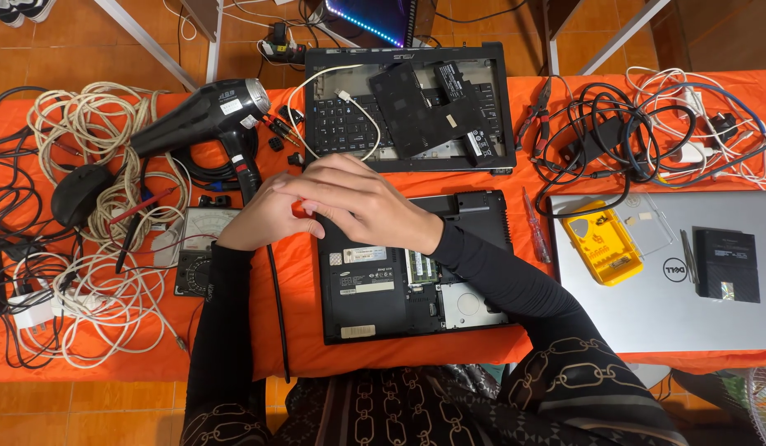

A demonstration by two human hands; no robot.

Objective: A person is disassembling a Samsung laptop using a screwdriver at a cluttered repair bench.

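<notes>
- Hands first: your right hand (360,201) lies over your left hand (263,221), both above the top left corner of the opened black laptop (416,268), which sits bottom-up in the middle of the orange worktop (296,330).
- Your right hand is loosely curled, fingers bent toward the left one; a small red thing (298,208) shows between the two hands, but you cannot tell which hand grips it.
- Your left hand is closed into a loose fist, its grip hidden under the right.
- Just left of your hands lie an analog multimeter (199,248) and a black hair dryer (205,116).
- Beyond your hands sits a second black laptop shell (407,107) with its keyboard exposed, a white cable (350,103) and a loose black panel (420,111) on it.
- To the right rest a red-handled screwdriver (535,235), pliers (538,116) and a silver laptop (672,272) carrying a yellow bit case (602,244).
</notes>
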